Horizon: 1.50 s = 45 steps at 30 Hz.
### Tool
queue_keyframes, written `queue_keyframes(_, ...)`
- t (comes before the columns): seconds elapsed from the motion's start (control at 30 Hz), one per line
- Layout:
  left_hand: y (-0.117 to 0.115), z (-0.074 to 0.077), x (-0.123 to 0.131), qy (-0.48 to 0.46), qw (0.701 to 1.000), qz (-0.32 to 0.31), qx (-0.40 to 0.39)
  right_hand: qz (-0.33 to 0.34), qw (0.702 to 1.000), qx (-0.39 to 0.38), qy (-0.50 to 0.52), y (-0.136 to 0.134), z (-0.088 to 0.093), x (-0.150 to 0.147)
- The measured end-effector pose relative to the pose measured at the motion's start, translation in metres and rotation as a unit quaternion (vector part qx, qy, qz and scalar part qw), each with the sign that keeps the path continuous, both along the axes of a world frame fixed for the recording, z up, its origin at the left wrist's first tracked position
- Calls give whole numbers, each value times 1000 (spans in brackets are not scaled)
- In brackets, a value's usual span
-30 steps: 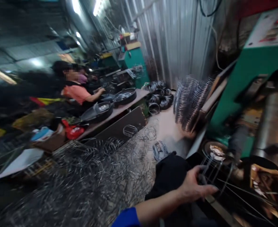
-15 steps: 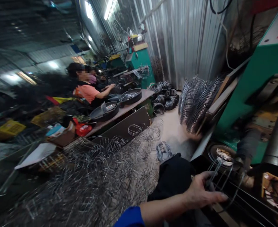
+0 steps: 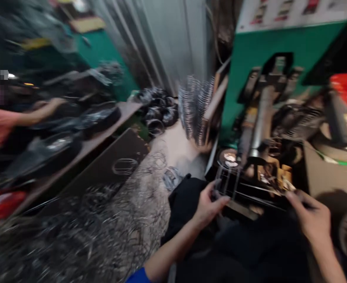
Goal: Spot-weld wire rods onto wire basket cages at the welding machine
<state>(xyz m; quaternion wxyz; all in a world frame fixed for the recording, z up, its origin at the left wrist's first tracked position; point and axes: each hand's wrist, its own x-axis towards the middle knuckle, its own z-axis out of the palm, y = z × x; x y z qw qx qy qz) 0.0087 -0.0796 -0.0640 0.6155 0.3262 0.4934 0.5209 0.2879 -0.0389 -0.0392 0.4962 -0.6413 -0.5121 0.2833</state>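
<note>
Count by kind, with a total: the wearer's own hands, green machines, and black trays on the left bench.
Own hands: 2 (left hand, right hand)
Green machines: 2 (near machine, far machine)
Black trays: 2 (near tray, far tray)
Total: 6

We face a grey metal wall (image 3: 164, 43), ribbed from top to bottom and dull in the dim light. Left of this wall stands a green cabinet (image 3: 95, 51), blurred. Nearer to us than the wall, also on its left, we see a long bench (image 3: 128, 111) with a dark panel (image 3: 129, 143) along its side. From the wall's foot a pale floor (image 3: 176, 137) runs toward us. Far left of the wall, we make out a small white light (image 3: 11, 76).
</note>
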Motion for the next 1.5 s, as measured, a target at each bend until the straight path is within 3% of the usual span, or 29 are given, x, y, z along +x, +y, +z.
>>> queue_keyframes(0.2,7,-2,2,9,1000,-10,0,9,999,28,13,5,2,-2)
queue_keyframes(0.43,4,-4,9,8,1000,-13,11,65,996,7,63,8,-25,-10)
queue_keyframes(0.63,6,-5,10,2,1000,-4,5,74,991,-21,113,15,-41,-6)
queue_keyframes(1.5,27,-3,26,-32,999,23,20,63,992,-4,109,51,-43,2)
